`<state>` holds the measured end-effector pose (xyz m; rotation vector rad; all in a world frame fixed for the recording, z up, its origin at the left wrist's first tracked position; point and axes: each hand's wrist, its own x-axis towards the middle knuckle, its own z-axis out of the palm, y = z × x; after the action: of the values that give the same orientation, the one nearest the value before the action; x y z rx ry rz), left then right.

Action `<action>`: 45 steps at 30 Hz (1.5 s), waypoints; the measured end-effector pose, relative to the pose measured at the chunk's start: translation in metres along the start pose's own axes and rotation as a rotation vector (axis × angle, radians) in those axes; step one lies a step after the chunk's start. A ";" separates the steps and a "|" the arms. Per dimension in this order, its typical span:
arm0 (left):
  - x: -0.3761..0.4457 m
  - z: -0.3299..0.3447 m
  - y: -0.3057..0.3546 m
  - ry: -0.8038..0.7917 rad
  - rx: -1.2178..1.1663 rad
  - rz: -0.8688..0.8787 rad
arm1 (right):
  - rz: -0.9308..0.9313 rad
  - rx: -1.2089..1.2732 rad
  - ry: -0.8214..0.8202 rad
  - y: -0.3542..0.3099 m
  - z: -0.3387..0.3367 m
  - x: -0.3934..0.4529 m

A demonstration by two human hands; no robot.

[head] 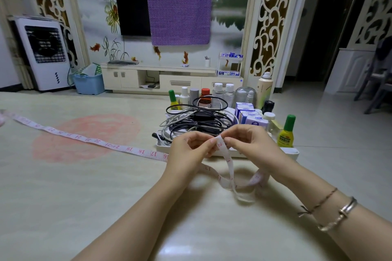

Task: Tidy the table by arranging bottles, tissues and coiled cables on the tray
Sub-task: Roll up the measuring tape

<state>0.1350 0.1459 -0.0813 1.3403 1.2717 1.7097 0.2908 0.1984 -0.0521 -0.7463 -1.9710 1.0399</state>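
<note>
A living room fills the background: a wall mural of fish and a lake, a dark television (131, 4) half covered by a purple cloth (179, 9), a cream low cabinet (169, 78) beneath it, a white air cooler (43, 53) at the left wall and a blue plastic bin (89, 83) beside it. In the foreground lies a glossy pale table (106, 197) with a faded pink patch toward its left side.

Near the table's far right edge sits a white tray (290, 152). Coiled cables (195, 121), black and white, are heaped in its left part; blue-and-white tissue packs (249, 115) stand in its middle; bottles (222, 93) line its far edge, and a yellow bottle with a green cap (286, 132) stands at its near right corner.

A pink tape measure (95, 141) runs across the table from the left edge to the hands. The left hand (188, 148) and the right hand (248, 142) both pinch the tape's end between fingertips, just in front of the tray, with a loose loop hanging below onto the table. Two bracelets (337, 214) circle the right wrist.
</note>
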 end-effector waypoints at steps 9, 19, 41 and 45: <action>-0.001 -0.004 0.000 -0.112 -0.232 -0.243 | -0.250 -0.332 0.030 0.001 -0.005 0.001; -0.002 -0.002 0.002 -0.099 -0.223 -0.173 | -0.328 -0.445 0.060 0.003 -0.008 0.002; 0.003 -0.001 -0.003 -0.128 -0.211 -0.116 | -0.301 -0.323 0.062 0.000 -0.007 0.001; 0.002 0.001 -0.002 -0.127 -0.111 -0.018 | -0.268 -0.275 0.073 -0.002 -0.008 0.001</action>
<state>0.1350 0.1482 -0.0822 1.3454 1.0991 1.6306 0.2962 0.2016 -0.0472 -0.6316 -2.1047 0.5839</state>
